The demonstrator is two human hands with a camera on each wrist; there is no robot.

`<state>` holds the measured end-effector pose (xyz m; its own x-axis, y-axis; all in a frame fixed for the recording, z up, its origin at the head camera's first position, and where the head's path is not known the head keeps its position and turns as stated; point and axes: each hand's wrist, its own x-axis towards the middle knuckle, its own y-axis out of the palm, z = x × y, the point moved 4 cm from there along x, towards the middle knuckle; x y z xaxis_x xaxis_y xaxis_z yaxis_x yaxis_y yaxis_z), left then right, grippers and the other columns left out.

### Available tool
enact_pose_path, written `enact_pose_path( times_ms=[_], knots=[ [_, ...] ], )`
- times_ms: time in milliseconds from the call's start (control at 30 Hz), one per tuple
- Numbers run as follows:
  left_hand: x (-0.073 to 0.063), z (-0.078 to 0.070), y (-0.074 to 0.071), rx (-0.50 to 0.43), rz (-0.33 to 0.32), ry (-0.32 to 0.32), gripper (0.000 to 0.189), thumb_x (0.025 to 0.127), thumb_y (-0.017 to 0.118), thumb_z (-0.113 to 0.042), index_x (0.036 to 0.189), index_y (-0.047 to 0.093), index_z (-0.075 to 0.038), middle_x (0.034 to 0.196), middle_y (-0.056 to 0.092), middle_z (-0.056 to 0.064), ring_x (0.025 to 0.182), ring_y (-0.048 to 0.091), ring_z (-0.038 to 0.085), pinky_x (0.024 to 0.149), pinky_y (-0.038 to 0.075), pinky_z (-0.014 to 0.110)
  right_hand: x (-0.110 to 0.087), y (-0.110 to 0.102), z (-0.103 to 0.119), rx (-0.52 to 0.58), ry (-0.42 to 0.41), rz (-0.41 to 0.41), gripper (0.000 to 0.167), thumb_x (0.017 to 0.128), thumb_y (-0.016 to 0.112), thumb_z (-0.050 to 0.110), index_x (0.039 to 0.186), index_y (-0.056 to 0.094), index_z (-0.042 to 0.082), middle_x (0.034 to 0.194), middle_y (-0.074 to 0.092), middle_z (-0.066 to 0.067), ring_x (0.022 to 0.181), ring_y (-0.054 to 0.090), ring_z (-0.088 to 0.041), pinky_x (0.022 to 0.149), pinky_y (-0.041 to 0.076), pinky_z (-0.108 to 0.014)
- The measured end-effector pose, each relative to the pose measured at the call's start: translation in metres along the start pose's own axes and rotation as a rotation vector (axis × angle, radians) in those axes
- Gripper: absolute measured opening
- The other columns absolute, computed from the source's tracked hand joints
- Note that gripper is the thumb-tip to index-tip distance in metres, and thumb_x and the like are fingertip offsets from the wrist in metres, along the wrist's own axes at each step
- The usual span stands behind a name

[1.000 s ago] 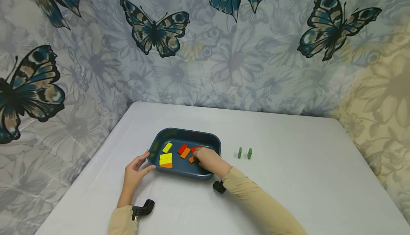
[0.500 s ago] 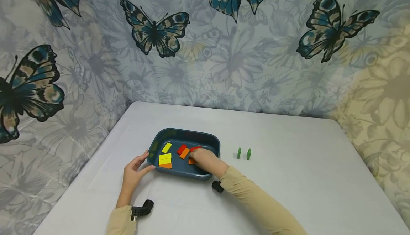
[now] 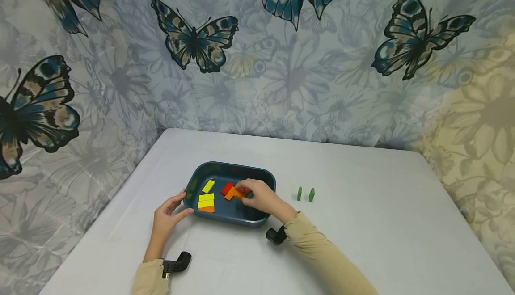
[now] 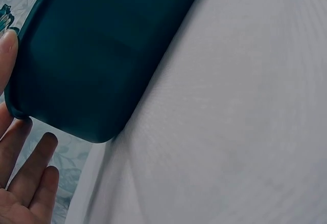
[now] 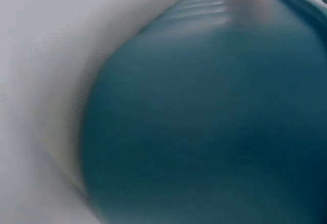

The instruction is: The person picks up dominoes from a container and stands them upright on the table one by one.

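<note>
A dark blue tray [image 3: 225, 214] stands on the white table with small flat blocks inside. At its left end my left hand [image 3: 166, 217] holds the corner, thumb and fingertips against the rim. In the left wrist view the thumb [image 4: 7, 47] overlaps the rim while the other fingers spread below. Over the tray's right half my right hand [image 3: 260, 196] pinches an orange block [image 3: 239, 193] between thumb and fingers. Another orange block [image 3: 229, 194] lies just left of it, beside a red block [image 3: 227, 188]. The right wrist view shows mainly the blurred tray wall [image 5: 194, 106].
Inside the tray's left part lie a loose yellow block [image 3: 208, 186], stacked-looking yellow blocks [image 3: 206, 197] and an orange block [image 3: 207, 209]. Two green blocks [image 3: 299, 193] stand upright on the table [image 3: 382, 223] right of the tray. Butterfly-patterned cloth [image 3: 301, 85] rises behind the table.
My right hand, earlier reaching down into the tray, has lifted slightly and now shows an orange block between its fingertips. The left hand keeps its place at the tray's corner.
</note>
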<state>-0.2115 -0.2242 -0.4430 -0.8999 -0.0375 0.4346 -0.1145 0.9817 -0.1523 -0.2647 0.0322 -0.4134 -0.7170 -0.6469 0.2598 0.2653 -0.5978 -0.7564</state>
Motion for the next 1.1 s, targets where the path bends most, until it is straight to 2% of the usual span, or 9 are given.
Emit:
enact_pose_path(
  times_ms=[100,267,400,533,700,833,967,1100],
  knots=[
    [-0.001,0.000,0.001,0.003,0.000,0.001,0.044,0.066,0.069,0.017,0.107,0.053,0.019,0.116,0.047,0.033,0.105,0.051,0.006,0.089,0.041,0.019,-0.007,-0.005,-0.002,0.127,-0.008,-0.036,0.036,0.078,0.064,-0.002,0.113,0.057,0.000,0.101,0.059,-0.006,0.085,0.057,-0.016,0.075,0.050,-0.023],
    [-0.001,0.001,0.006,0.025,0.004,-0.017,0.044,0.067,0.070,0.013,0.108,0.053,0.018,0.117,0.048,0.031,0.106,0.052,0.012,0.090,0.041,0.021,-0.022,-0.018,-0.006,0.248,-0.032,-0.119,0.040,0.078,0.065,-0.005,0.116,0.056,0.002,0.100,0.060,-0.009,0.086,0.058,-0.019,0.073,0.052,-0.028],
    [0.000,0.010,0.005,0.022,-0.002,-0.039,0.045,0.067,0.071,0.011,0.109,0.054,0.015,0.120,0.049,0.026,0.108,0.052,0.020,0.091,0.041,0.026,-0.034,-0.041,0.008,0.298,-0.030,-0.192,0.036,0.078,0.063,-0.010,0.112,0.056,-0.003,0.097,0.060,-0.015,0.083,0.059,-0.026,0.069,0.053,-0.035],
    [0.000,0.022,0.001,0.017,-0.013,-0.048,0.046,0.067,0.072,0.011,0.109,0.055,0.014,0.120,0.050,0.023,0.108,0.051,0.016,0.091,0.040,0.023,-0.048,-0.066,0.017,0.286,-0.014,-0.226,0.033,0.077,0.061,-0.013,0.110,0.056,-0.009,0.096,0.058,-0.023,0.082,0.058,-0.033,0.070,0.053,-0.040],
    [0.001,0.024,-0.001,0.015,-0.013,-0.035,0.047,0.068,0.073,0.006,0.111,0.056,0.011,0.121,0.051,0.020,0.108,0.051,0.014,0.091,0.040,0.020,-0.070,-0.101,0.006,0.230,0.015,-0.299,0.033,0.076,0.060,-0.016,0.109,0.054,-0.012,0.092,0.058,-0.025,0.080,0.058,-0.037,0.069,0.053,-0.041],
    [0.000,0.023,-0.002,0.021,-0.012,-0.027,0.047,0.068,0.074,0.005,0.111,0.057,0.010,0.121,0.051,0.020,0.106,0.052,0.010,0.090,0.041,0.022,-0.090,-0.126,-0.010,0.215,0.071,-0.361,0.034,0.077,0.058,-0.017,0.109,0.053,-0.011,0.089,0.058,-0.025,0.080,0.059,-0.037,0.070,0.053,-0.031],
    [-0.001,0.023,-0.004,0.014,-0.012,-0.033,0.047,0.067,0.074,0.005,0.110,0.057,0.010,0.120,0.051,0.021,0.104,0.052,0.008,0.089,0.042,0.023,-0.114,-0.139,-0.029,0.223,0.124,-0.426,0.036,0.076,0.058,-0.019,0.111,0.052,-0.011,0.090,0.058,-0.026,0.081,0.059,-0.034,0.070,0.052,-0.022],
    [-0.002,0.025,-0.003,0.012,-0.019,-0.033,0.047,0.067,0.074,0.006,0.110,0.056,0.011,0.120,0.051,0.021,0.105,0.052,0.008,0.088,0.042,0.022,-0.138,-0.138,-0.056,0.181,0.182,-0.453,0.036,0.076,0.060,-0.017,0.110,0.053,-0.009,0.091,0.058,-0.023,0.082,0.058,-0.032,0.070,0.051,-0.020]
  ],
)
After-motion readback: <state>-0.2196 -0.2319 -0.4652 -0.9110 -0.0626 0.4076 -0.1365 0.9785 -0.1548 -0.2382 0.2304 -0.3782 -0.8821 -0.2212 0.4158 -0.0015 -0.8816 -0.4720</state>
